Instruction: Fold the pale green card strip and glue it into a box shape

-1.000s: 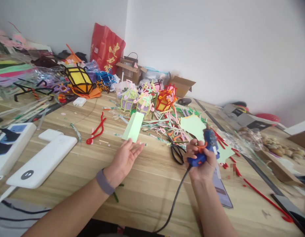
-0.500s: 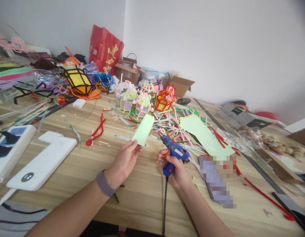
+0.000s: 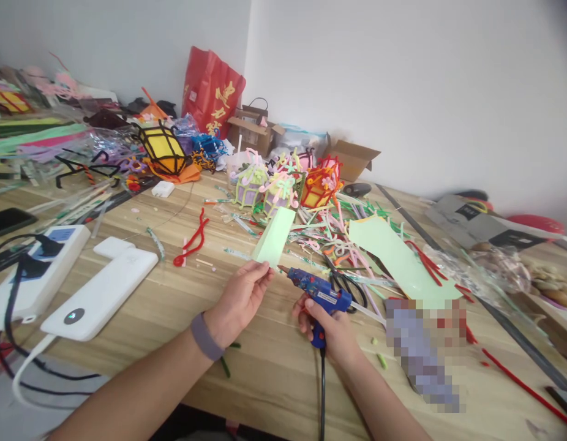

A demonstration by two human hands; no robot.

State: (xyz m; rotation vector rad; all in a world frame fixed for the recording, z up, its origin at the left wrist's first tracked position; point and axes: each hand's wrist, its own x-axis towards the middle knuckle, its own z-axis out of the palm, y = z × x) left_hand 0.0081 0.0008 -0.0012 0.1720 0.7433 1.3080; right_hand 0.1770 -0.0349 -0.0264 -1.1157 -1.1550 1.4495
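Note:
My left hand (image 3: 240, 298) pinches the near end of a folded pale green paper strip (image 3: 274, 236), which sticks up and away from me over the wooden table (image 3: 141, 294). My right hand (image 3: 330, 324) grips a blue hot glue gun (image 3: 318, 290) by its handle. The gun's nozzle points left and sits just beside the strip's near end by my left fingertips. A black cord (image 3: 322, 398) runs from the gun toward me. A grey band is on my left wrist.
Black scissors (image 3: 350, 286) and a larger green paper sheet (image 3: 396, 257) lie right of the gun among several loose pipe cleaners. Small pipe-cleaner lanterns (image 3: 283, 184) stand behind. White power banks (image 3: 97, 297) lie left. A red bag (image 3: 211, 92) and cardboard boxes line the wall.
My right hand has swung the glue gun from the right side over to the left, bringing its nozzle to the green strip. My left hand tightened from an open palm onto the strip.

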